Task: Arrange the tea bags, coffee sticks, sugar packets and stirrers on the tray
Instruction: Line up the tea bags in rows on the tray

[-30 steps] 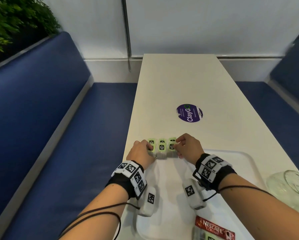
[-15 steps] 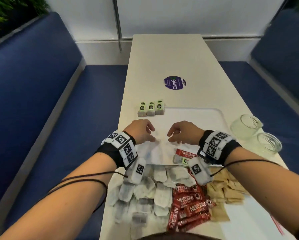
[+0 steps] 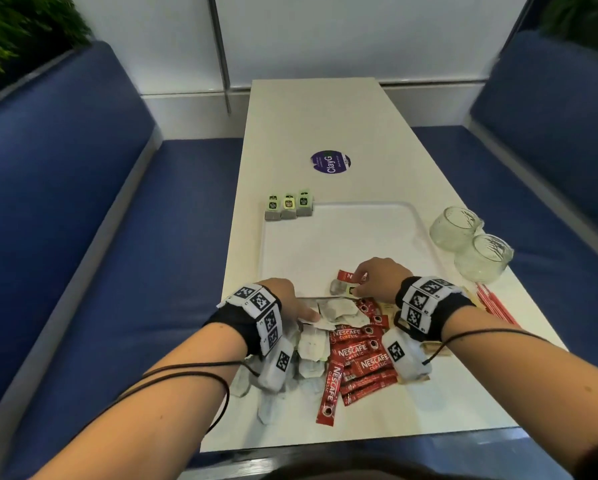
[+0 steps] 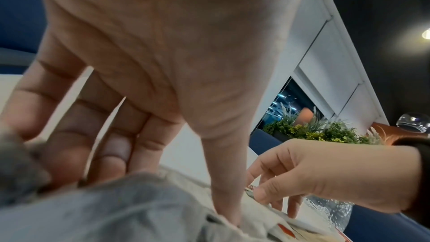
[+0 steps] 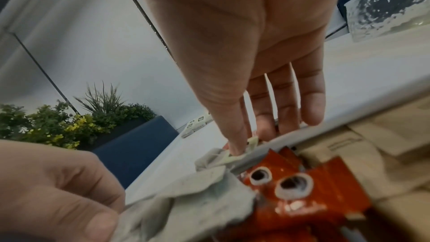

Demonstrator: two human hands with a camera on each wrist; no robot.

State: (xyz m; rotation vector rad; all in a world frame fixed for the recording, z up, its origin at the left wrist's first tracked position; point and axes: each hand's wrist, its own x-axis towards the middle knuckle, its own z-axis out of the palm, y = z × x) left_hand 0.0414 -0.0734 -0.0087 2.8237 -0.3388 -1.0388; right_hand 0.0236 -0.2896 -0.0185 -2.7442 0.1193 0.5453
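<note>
Tea bags: we see three with green tags (image 3: 289, 206) standing in a row at the tray's far-left corner, tags facing us; a loose grey-white heap (image 3: 311, 344) lies on the table just near of the tray.
Tray (image 3: 387, 233): white, long axis running left to right across the table (image 3: 325, 112); most of its floor is bare.
Left hand (image 3: 283, 299): we find it on the heap, thumb and fingers bent onto a tea bag; whether it really pinches one we cannot tell.
Right hand (image 3: 377, 278): at the tray's near edge, thumb and fingertips nipping a single tea bag (image 3: 342, 288) that lies across the rim, beside one coffee stick (image 3: 347, 276) on the tray.
Coffee sticks (image 3: 356, 362): a red pile right of the heap, most slanting, one pointing near to far.
Sugar packets (image 5: 384, 144): tan, right of the sticks, partly under our right wrist.
Stirrers (image 3: 495, 303): red, on the table's right edge, angled far-left to near-right.
Glasses (image 3: 470, 244): two, close together, just right of the tray.
Sticker (image 3: 330, 162): purple, round, far of the tray.
Room: open table beyond the tray; blue benches (image 3: 82, 237) flank both sides.
</note>
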